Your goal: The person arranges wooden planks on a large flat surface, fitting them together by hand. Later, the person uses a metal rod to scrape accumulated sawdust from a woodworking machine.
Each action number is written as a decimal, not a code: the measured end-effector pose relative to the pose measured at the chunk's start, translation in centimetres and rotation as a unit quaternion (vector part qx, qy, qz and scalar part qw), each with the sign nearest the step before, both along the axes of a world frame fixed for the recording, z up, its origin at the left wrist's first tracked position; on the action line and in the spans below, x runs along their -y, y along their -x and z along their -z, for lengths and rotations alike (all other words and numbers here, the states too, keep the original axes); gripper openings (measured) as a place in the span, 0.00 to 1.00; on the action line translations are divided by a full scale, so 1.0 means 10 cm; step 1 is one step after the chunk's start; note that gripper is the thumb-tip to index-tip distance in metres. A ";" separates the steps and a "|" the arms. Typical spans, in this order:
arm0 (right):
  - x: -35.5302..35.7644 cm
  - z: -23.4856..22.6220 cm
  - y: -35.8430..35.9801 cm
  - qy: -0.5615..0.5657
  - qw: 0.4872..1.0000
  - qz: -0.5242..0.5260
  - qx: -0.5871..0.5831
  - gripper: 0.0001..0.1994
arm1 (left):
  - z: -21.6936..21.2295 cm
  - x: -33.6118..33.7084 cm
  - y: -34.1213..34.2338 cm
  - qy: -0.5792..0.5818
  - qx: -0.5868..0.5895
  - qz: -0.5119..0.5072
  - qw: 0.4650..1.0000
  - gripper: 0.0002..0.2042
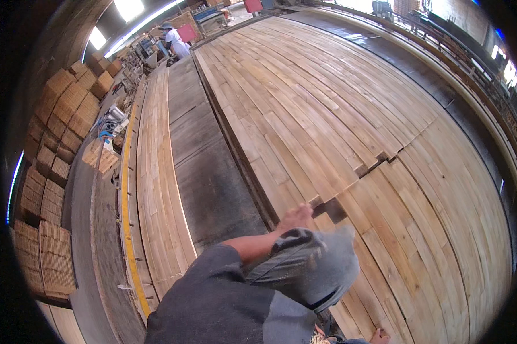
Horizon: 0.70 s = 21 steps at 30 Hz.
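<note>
My left hand (296, 218) reaches forward from a bare forearm and rests on the near edge of a wide bed of pale wooden slats (327, 114). It sits beside a small dark gap (334, 209) where slat ends do not meet. The fingers curl over a slat end, and I cannot tell whether they grip it. A bunched grey cloth (319, 269), sleeve or trouser, lies just below the hand and hides part of the wrist. My right hand is not in view.
A dark belt strip (207, 172) runs left of the slat bed, then a narrower lane of slats (155, 172) with a yellow edge (123, 195). Bundled slat stacks (52, 172) line the left wall. Another person in a white shirt (175, 40) stands far off.
</note>
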State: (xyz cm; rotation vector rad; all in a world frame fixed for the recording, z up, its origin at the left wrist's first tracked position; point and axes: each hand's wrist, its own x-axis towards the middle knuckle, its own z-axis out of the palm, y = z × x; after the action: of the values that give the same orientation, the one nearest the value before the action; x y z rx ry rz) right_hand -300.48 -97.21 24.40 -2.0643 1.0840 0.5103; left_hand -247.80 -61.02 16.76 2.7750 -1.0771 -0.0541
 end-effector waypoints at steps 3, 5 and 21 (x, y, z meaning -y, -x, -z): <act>0.22 -0.05 -0.13 0.085 0.996 -0.012 -0.030 0.20 | -0.31 -0.27 -0.09 -0.023 0.011 -0.116 0.993 0.37; 0.41 0.01 -0.11 0.128 0.990 -0.020 -0.051 0.19 | -0.45 -0.36 -0.19 0.015 0.007 -0.161 0.987 0.37; 0.93 -0.32 -0.14 0.167 0.982 -0.047 -0.079 0.18 | -0.67 -0.03 -0.20 0.066 -0.007 -0.116 0.991 0.34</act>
State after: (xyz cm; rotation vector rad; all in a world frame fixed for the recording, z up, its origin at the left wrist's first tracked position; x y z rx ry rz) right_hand -299.10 -106.54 27.56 -2.4098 1.2391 0.5787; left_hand -245.78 -60.75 23.42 2.7531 -0.7188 0.0253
